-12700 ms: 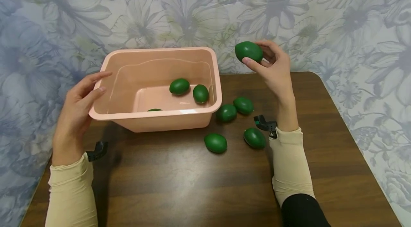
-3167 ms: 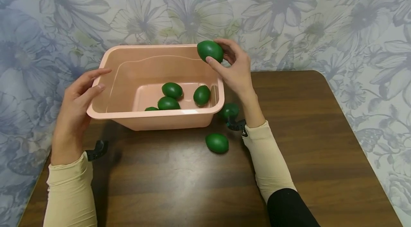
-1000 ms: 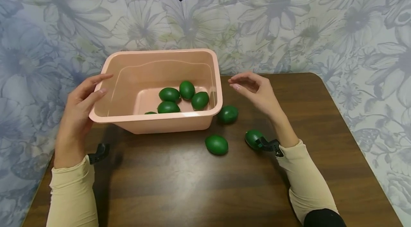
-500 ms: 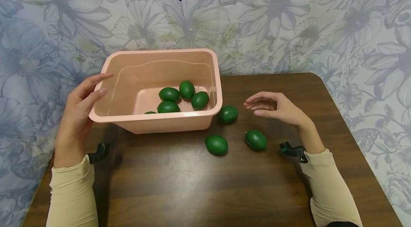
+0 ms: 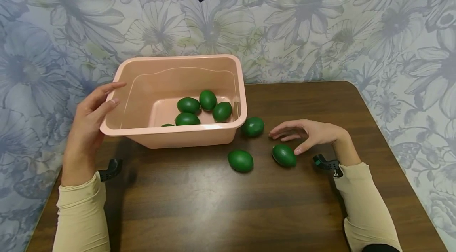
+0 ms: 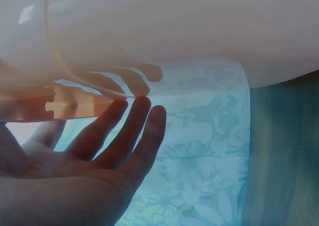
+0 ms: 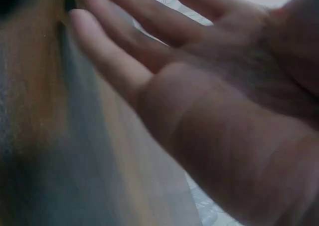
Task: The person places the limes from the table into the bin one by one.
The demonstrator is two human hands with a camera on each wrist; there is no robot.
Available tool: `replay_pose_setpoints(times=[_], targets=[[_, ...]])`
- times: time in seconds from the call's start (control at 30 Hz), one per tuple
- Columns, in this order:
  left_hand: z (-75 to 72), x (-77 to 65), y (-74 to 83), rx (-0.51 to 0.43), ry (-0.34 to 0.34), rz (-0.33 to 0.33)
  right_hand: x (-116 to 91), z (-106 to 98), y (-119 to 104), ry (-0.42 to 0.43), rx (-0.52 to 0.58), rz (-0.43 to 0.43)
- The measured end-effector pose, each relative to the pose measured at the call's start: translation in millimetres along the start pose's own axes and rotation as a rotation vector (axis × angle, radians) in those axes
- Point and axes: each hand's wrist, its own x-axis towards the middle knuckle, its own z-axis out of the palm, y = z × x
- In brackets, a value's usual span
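Note:
A pink plastic basin (image 5: 185,136) stands tilted toward me at the back of the table, left of centre. My left hand (image 5: 87,125) grips its left rim, thumb over the edge; in the left wrist view, spread fingers (image 6: 137,121) lie against the basin's outer wall (image 6: 199,31). Several glossy dark green limes (image 5: 187,118) lie inside, one mostly hidden by the front rim. On the table are three more: a lime (image 5: 252,127) beside the basin, a lime (image 5: 240,161) nearer me, and a lime (image 5: 284,155) by my right hand (image 5: 311,133). That hand hovers with loosely bent fingers, thumb tip at the lime's edge.
The brown wooden table (image 5: 199,204) ends at a rounded far right corner. Behind it hangs a pale floral backdrop (image 5: 306,26). A small black camera mount (image 5: 325,164) juts from the right wrist, another black mount (image 5: 111,169) from the left.
Over the longer span, two more limes have come into the basin. Since a second ago, my right hand has moved right and down from beside the basin to the rightmost lime. The left hand stays.

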Motion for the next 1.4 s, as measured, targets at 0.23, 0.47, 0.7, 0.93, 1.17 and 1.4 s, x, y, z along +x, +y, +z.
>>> replay_pose_setpoints(times=[0.23,0.47,0.7,0.93,1.17,1.4], targets=[[-0.4,-0.7,0.0,0.008,0.001,-0.002,2,5,1,-0.093,-0.045,0.080],[-0.3,0.6,0.5,0.002,-0.005,-0.001,6,9,0,-0.066,-0.113,0.141],[-1.0,3.4,1.3,-0.018,-0.024,0.001,10,12,-3,0.020,-0.125,0.142],[-0.8,3.2,1.9,-0.026,-0.026,0.000,9,11,-1,0.071,-0.117,0.129],[-1.1,3.0,1.9,-0.029,-0.021,0.000,6,3,6,0.270,-0.134,0.155],[-2.1,2.9,2.3,-0.019,-0.014,0.004,4,0,8,0.423,-0.121,0.192]])
